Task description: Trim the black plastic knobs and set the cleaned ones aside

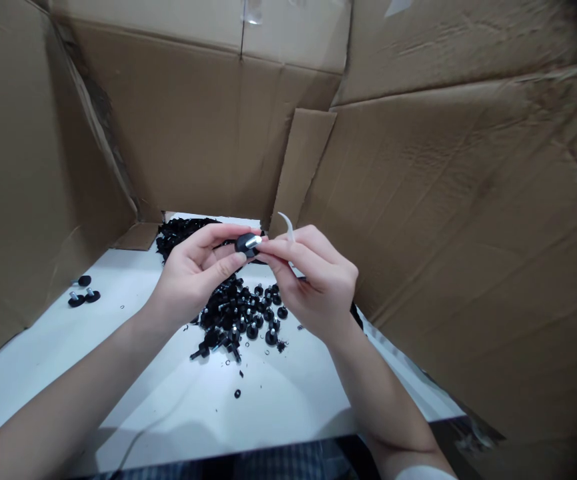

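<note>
My left hand (199, 265) is closed, with fingers and thumb around the edge of a black disc-headed part with a bright metal stud (246, 244). It is held up over the table, the stud tilted toward the right hand. My right hand (313, 270) is closed in a pinch right at the stud's tip. A thin white curved piece (287, 227) sticks up from between its fingers; the rest of that piece is hidden. Below both hands lies a loose pile of similar black studded parts (241, 313) on the white table.
A heap of black pieces (181, 233) lies behind the left hand. Several studded parts (85, 295) sit apart at the left. Small black rings and scraps (237, 393) dot the white table (183, 400). Cardboard walls (178, 127) enclose the back and both sides.
</note>
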Demonstrator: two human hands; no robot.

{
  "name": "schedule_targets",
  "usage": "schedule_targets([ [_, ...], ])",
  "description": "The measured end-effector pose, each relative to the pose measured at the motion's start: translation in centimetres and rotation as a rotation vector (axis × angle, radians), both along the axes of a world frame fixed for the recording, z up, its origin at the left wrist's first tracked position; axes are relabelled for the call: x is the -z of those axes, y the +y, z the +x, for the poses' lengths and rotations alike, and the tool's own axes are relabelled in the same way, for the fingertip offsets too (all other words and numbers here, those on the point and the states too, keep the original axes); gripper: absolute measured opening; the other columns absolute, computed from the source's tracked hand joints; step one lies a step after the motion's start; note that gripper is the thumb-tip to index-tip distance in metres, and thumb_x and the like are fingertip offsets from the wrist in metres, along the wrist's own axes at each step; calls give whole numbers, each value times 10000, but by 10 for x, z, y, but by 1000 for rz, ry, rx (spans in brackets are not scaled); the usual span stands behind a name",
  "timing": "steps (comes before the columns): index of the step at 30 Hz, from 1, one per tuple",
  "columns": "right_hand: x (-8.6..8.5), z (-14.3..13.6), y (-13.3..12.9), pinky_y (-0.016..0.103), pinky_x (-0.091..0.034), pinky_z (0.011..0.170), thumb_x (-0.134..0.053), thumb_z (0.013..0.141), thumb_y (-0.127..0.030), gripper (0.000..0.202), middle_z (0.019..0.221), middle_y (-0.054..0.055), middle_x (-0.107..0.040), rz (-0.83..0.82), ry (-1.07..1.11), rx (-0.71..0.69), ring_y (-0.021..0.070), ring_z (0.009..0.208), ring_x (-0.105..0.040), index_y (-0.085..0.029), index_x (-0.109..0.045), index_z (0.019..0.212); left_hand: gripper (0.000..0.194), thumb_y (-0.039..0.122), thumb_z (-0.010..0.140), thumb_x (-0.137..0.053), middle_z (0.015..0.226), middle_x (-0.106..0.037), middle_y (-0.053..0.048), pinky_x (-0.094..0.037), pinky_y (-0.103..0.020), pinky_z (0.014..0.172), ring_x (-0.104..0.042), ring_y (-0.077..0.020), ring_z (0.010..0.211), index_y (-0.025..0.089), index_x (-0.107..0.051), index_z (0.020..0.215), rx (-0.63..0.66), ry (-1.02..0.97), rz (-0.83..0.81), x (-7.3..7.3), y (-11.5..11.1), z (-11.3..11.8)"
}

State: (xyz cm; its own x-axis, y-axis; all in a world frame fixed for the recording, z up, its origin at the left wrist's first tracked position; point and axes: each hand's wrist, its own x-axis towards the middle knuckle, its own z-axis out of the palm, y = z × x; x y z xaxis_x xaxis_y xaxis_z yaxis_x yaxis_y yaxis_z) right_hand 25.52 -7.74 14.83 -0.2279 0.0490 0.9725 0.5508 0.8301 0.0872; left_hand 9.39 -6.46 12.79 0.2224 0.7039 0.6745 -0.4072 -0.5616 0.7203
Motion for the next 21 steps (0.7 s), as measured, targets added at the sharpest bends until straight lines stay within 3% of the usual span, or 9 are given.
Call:
schedule_targets([
  [4, 0, 1, -1, 253, -513, 592, -591, 787, -5, 223, 768, 7, -673, 0, -26, -8, 122, 686, -586, -204, -669, 852, 245, 150, 833, -637, 1114, -690, -25, -529, -280, 960, -645, -151, 1048, 253, -680, 1052, -26, 7, 36, 3, 1, 2],
  [11, 3, -2, 3, 258, -508, 588, -579, 797, -14, 199, 750, 21, -663, -18, 15, -31, 128, 684, -584, -191, -666, 821, 250, 168, 810, -663, 1118, -690, -46, -540, -327, 955, -655, -185, 1041, 231, -671, 1052, -227, 52, 87, 5, 0, 4],
  [21, 1, -1, 4, 276, -510, 598, -595, 810, -60, 177, 763, 16, -676, -43, 52, -88, 130, 685, -599, -213, -683, 820, 236, 155, 828, -640, 1135, -680, -37, -527, -331, 978, -638, -178, 1079, 233, -655, 1051, -163, -34, 56, 6, -3, 10],
])
